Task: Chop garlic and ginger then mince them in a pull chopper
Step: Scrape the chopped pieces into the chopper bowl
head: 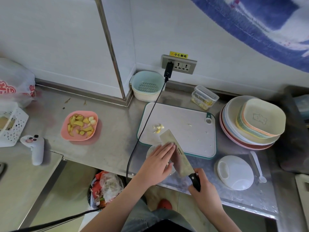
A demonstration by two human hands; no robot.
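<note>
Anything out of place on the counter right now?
Yes: a black cable from the wall socket trails across the cutting board's left edge, close to the chopped garlic and the knife. It could snag.

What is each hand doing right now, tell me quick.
Left hand: open, fingers flat against the knife blade, over the clear bowl.
Right hand: closed on the knife handle.

On the steel worktop a stack of plates and bowls stands at the right. A pale colander basket sits in the back corner, just below a wall socket with a black plug. A white controller lies at the left, near a perforated white basket and a plastic bag.
</note>
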